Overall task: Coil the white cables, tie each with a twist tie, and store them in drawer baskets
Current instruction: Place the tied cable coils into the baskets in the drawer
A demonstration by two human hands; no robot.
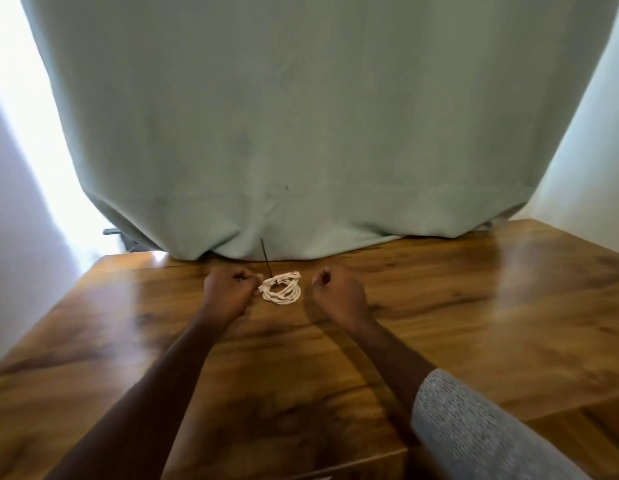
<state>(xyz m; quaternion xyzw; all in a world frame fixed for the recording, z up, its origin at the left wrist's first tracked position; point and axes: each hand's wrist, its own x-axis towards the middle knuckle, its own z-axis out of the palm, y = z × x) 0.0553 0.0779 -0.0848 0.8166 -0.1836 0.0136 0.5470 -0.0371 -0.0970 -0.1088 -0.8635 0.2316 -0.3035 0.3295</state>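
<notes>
A pale green curtain hangs along the far edge of the wooden worktop, its hem resting on the wood. Just before it, near the middle of that edge, lies a coiled white cable with a dark twist tie sticking up from it. The left hand touches the coil's left side, its grip curled; whether it pinches the cable I cannot tell. The right hand has curled fingers and holds nothing, apart from the coil.

Looks like a room in someone's home, not a lab or shop

There's a wood-grain table with a pale green curtain hanging right behind it, hem bunched on the table's far edge. Daylight glows left of the curtain, plain white wall to its right.
</notes>
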